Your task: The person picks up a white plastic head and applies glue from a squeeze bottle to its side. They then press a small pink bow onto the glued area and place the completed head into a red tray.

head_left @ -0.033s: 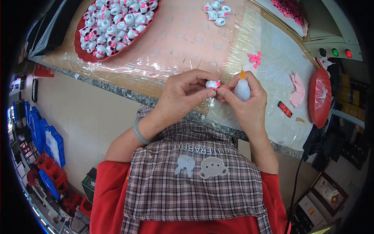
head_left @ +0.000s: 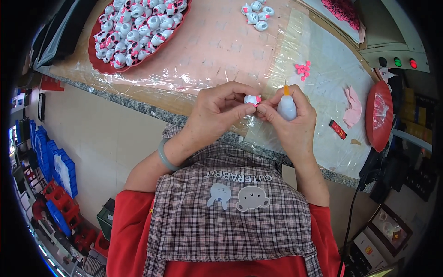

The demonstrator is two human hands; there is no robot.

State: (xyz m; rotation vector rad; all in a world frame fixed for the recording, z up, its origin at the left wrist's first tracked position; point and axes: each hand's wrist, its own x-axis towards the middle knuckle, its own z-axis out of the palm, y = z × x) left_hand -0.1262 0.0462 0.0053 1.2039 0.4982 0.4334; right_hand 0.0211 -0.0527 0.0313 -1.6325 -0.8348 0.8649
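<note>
So the left hand is pinching a small white figurine with pink trim between thumb and fingers, and it's hovering just in from the near edge of the counter. The right hand is doing double duty: it's gripping a pale squeeze bottle with an orange needle tip, which is pointing toward the far edge, while its thumb tip is reaching in right beside the figurine's pink bit. Can't tell if that thumb is pinching anything tiny.

Toward the left end, a red scalloped tray is holding a big heap of similar white figurines, and a few loose figurines are lying nearer the far edge. Little pink pieces are sitting beyond the bottle, and a pink cloth scrap is lying near the right edge.
</note>
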